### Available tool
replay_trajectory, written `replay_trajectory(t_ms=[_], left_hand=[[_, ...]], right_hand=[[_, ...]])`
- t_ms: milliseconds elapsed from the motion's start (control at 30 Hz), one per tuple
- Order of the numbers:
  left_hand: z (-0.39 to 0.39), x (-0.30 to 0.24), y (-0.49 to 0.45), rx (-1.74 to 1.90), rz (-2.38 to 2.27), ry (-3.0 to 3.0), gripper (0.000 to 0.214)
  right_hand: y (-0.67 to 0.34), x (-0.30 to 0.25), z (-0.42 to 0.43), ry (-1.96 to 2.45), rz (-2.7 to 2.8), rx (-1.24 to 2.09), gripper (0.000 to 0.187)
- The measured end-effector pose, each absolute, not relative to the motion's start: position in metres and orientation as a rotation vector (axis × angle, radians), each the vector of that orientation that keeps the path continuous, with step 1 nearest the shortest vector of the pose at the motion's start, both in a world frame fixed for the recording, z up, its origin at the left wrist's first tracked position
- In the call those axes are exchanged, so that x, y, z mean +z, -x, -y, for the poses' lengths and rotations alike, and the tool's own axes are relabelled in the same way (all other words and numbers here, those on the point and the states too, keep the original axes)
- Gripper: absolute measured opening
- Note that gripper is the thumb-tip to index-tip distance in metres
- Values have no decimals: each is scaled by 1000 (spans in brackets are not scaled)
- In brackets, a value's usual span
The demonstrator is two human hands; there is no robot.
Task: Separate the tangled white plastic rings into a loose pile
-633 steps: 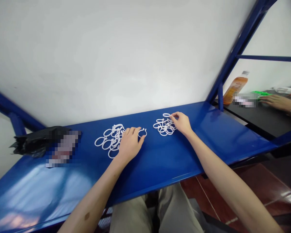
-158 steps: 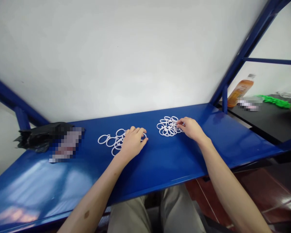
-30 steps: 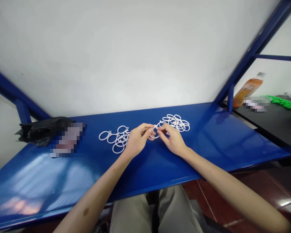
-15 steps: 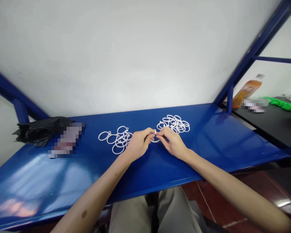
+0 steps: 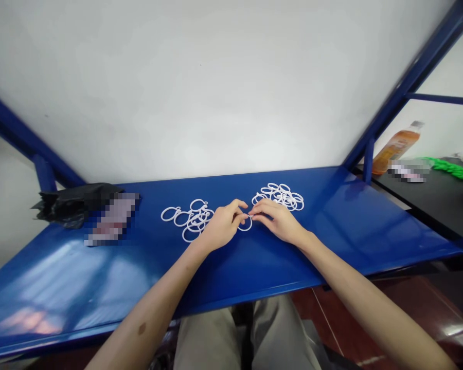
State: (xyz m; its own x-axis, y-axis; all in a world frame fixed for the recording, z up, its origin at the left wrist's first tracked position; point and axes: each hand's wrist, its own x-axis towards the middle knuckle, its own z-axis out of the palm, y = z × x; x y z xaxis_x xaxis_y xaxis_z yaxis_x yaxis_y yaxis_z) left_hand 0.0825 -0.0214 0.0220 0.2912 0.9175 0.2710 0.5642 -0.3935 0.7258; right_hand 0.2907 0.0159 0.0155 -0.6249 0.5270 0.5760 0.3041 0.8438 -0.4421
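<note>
A white curtain ring (image 5: 246, 229) hangs between my two hands at the middle of the blue table. My left hand (image 5: 226, 224) has its thumb and fingers curled around the ring's left and top side. From the other side, my right hand (image 5: 274, 219) pinches the top of the same ring with its fingertips. The fingers partly cover the ring's top, so its small eyelet cannot be made out. Left of my left hand lies a loose pile of white curtain rings (image 5: 182, 219), partly behind that hand. Another pile of white rings (image 5: 293, 201) lies just beyond my right hand.
On the blue table (image 5: 254, 267), a black plastic bag (image 5: 67, 200) and a blurred-out packet (image 5: 113, 218) lie at the left. Blue metal posts (image 5: 368, 159) flank the table. To the right, a black surface holds an orange drink bottle (image 5: 397, 149) and a green bundle (image 5: 455, 170).
The ring between my hands now shows more of its loop below the fingers. My fingertips have shifted slightly at its top, the left index finger lifting. The whole view has shifted a little.
</note>
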Motion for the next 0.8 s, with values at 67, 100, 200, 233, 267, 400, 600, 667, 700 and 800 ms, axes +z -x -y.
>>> replay_trajectory(t_ms=[67,100,200,233,267,400,600,667,700,800], left_hand=[[19,23,-81,928,-1313,-2068,21],[18,24,-79,943,-1337,-2087,22],[13,28,-68,1029,-1606,-2184,31],[11,29,-63,1022,-1762,-2213,34],[10,29,-57,952,-1948,-2230,37],[5,25,-37,487,-2457,-2112,55],[4,16,-35,318,-2419,-2212,47],[4,16,-37,310,-2383,-2248,40],[4,16,-38,315,-2363,-2260,38],[4,14,-40,382,-2291,-2298,35]], right_hand=[[-291,17,-16,611,2302,410,15],[-291,17,-18,620,2296,404,15],[-297,16,-29,754,2182,273,14],[-301,14,-36,830,2120,196,13],[-306,12,-43,905,2072,121,13],[-319,3,-70,1054,1984,-10,11],[-319,-3,-77,1095,2053,-18,9],[-319,-1,-73,1110,2032,-51,9],[-320,0,-72,1115,2017,-67,9],[-323,2,-67,1121,1987,-88,11]])
